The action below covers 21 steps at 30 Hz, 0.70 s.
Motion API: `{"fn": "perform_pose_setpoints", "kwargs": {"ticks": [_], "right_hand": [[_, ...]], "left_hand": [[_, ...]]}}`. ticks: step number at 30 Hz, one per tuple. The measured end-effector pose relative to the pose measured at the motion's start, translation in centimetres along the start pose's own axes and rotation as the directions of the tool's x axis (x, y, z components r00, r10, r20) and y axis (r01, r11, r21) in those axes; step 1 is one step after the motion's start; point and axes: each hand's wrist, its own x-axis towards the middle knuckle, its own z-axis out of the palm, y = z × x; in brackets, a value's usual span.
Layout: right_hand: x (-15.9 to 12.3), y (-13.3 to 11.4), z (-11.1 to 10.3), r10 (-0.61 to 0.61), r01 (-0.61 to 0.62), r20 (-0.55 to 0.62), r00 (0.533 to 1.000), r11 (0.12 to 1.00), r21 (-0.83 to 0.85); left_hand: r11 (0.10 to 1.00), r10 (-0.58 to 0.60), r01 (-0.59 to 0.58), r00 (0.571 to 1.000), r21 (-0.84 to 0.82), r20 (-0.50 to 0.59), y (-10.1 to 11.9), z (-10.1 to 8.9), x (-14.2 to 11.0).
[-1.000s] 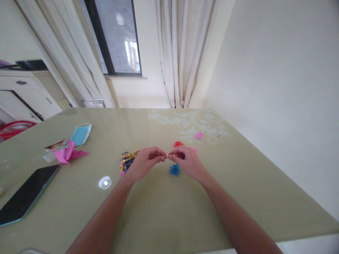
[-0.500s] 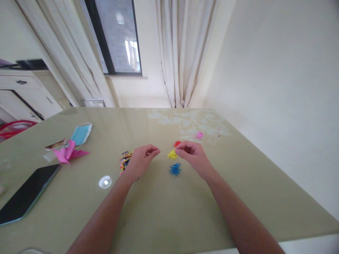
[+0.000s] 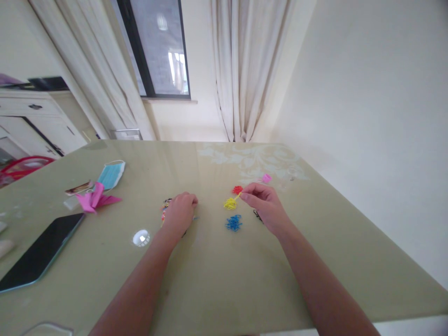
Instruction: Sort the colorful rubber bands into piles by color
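My right hand (image 3: 263, 204) pinches a yellow rubber band (image 3: 238, 196) between thumb and forefinger, just right of a small yellow pile (image 3: 230, 204). Behind that lies a red pile (image 3: 237, 190), and nearer to me a blue pile (image 3: 233, 223). Some black bands (image 3: 258, 215) peek out beside the right hand, partly covered by it. Over a heap of mixed-colour bands (image 3: 164, 212) is my left hand (image 3: 181, 212), its fingers curled down and together. The left fingertips and most of the heap are hidden.
Left on the glossy table (image 3: 210, 280) are a pink folded paper bird (image 3: 96, 199), a blue face mask (image 3: 111, 175), a dark-screened phone or tablet (image 3: 42, 249) and a shiny clear dome (image 3: 141, 238). A small pink object (image 3: 266, 178) sits beyond the right hand. A wall (image 3: 378, 116) borders the right side.
My left hand has dropped back leftward onto the mixed heap. The right hand now shows a yellow band in its pinch, and black bands have come into sight beside it.
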Motion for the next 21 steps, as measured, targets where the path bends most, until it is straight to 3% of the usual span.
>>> {"fn": "perform_pose_setpoints", "kwargs": {"ticks": [5,11,15,21], "right_hand": [[1.2,2.9,0.1,0.028,-0.040,-0.043,0.999,0.945,-0.325],[1.9,5.4,0.6,0.012,0.003,0.015,1.000,0.706,-0.709],[1.8,5.0,0.5,0.005,-0.026,-0.029,1.000,0.612,-0.791],[1.3,3.9,0.8,-0.066,0.026,-0.023,0.998,0.661,-0.750]], "left_hand": [[0.998,0.024,-0.025,0.999,-0.049,-0.027,0.0,0.2,0.0],[0.993,0.014,-0.025,0.995,-0.113,-0.103,-0.1,0.2,0.3],[0.983,-0.025,0.000,0.991,-0.184,-0.135,-0.2,0.0,0.3],[0.930,-0.067,-0.016,0.975,-0.367,-0.213,-0.3,-0.2,0.4]]}}
